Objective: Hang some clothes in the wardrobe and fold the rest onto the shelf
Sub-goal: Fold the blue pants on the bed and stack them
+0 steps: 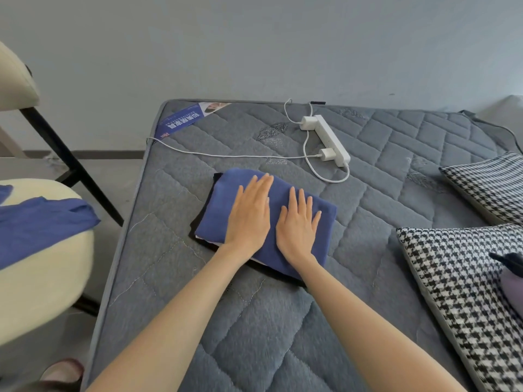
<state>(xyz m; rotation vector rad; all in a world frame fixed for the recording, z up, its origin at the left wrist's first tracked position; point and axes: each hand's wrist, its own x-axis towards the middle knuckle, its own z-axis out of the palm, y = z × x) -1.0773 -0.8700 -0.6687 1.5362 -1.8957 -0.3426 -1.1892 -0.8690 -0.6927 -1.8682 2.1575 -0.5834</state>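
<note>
The folded blue garment (223, 199) is hiding most of a black garment (204, 207) beneath it, and the left hand (249, 216) and right hand (297, 224) are covering its middle. At 9 o'clock the frame edge is cutting off a blue cloth (42, 222). At 4 o'clock it is cropping a houndstooth cushion (452, 292) and an unidentifiable purplish item (512, 290).

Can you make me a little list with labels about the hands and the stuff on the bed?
left hand: flat on the folded blue cloth, fingers straight
right hand: flat on the same cloth, beside the left hand
blue cloth: lies on a dark garment on the mattress
power strip: white, beyond the cloth, two chargers plugged in
cushions: two checked ones, right side
chair: left side, another blue garment draped on it
</note>
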